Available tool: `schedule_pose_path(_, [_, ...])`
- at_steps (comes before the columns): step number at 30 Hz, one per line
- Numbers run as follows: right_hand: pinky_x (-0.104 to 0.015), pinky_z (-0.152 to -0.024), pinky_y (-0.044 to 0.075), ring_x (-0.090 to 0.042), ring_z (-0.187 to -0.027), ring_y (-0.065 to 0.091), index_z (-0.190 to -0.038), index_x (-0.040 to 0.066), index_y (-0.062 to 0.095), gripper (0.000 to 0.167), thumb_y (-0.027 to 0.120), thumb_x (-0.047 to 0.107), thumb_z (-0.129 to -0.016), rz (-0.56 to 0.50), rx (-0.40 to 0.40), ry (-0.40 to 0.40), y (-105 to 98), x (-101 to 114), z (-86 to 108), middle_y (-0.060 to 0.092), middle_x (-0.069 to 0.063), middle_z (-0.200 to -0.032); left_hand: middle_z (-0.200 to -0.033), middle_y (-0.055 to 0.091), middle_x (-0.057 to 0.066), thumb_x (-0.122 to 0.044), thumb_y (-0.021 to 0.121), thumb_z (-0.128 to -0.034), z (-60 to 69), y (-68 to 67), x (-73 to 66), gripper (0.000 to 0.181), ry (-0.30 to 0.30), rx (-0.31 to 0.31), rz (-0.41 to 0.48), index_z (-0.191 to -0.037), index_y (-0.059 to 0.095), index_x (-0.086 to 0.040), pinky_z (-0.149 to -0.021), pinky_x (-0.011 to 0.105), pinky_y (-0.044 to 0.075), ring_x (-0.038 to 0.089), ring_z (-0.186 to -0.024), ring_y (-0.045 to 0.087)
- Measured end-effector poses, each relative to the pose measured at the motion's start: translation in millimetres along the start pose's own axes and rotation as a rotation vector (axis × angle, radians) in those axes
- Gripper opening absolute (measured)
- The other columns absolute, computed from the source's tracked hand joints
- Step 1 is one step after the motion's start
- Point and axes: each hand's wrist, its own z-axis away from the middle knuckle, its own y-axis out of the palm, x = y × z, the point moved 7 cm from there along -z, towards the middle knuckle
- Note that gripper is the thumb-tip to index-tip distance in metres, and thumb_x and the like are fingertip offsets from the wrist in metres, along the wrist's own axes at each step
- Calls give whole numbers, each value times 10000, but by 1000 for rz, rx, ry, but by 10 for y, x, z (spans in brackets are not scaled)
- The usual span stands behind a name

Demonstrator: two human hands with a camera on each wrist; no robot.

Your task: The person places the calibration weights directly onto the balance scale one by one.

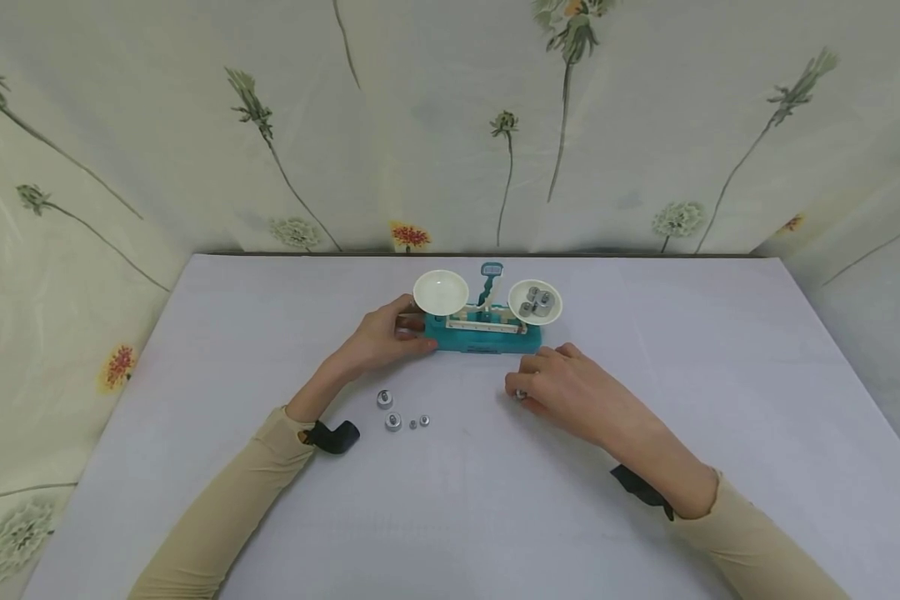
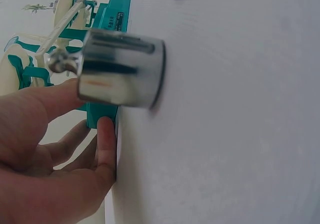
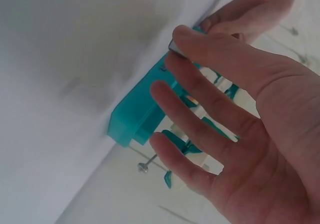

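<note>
A teal balance scale (image 1: 483, 340) with two cream pans stands toward the back of the table. My left hand (image 1: 387, 335) grips the left end of its base, thumb at the front and fingers around the side. Several metal weights (image 1: 544, 302) sit in the right pan (image 1: 515, 293); the left pan (image 1: 441, 292) holds nothing. Between thumb and forefinger my right hand (image 1: 570, 392) pinches a small metal weight (image 1: 521, 394), just in front of the base's right end. Its other fingers are spread loosely in the right wrist view.
Several loose weights (image 1: 393, 421) stand on the white table (image 1: 450, 517) near the left wrist. One weight (image 2: 122, 68) looms close in the left wrist view. A flower-printed cloth (image 1: 435, 125) hangs behind the table's back edge.
</note>
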Motion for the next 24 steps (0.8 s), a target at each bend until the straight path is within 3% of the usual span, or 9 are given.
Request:
schedule_pose_path(10, [-471,-913,589,-212,-957,719,-1036,227,808,233,906,110,-860,-10,-79,-15,-138,-22,37,780,30,-970,-1501,637,169,-203,820,-971,-10,12,0,628,2,2,1,-1512,515,-113,-1192,472,541,348,-1389,657])
schedule_pose_path(24, [-509,-946,601,-243,-1008,735,-1087,197,808,249,908,132,-868,-28,-86,21,-269,-120,37,807,3,-1028,-1495,637,171,-202,823,-967,-1,1,12,642,3,2,20,-1522,515,-113,-1193,478,539,354,-1388,653])
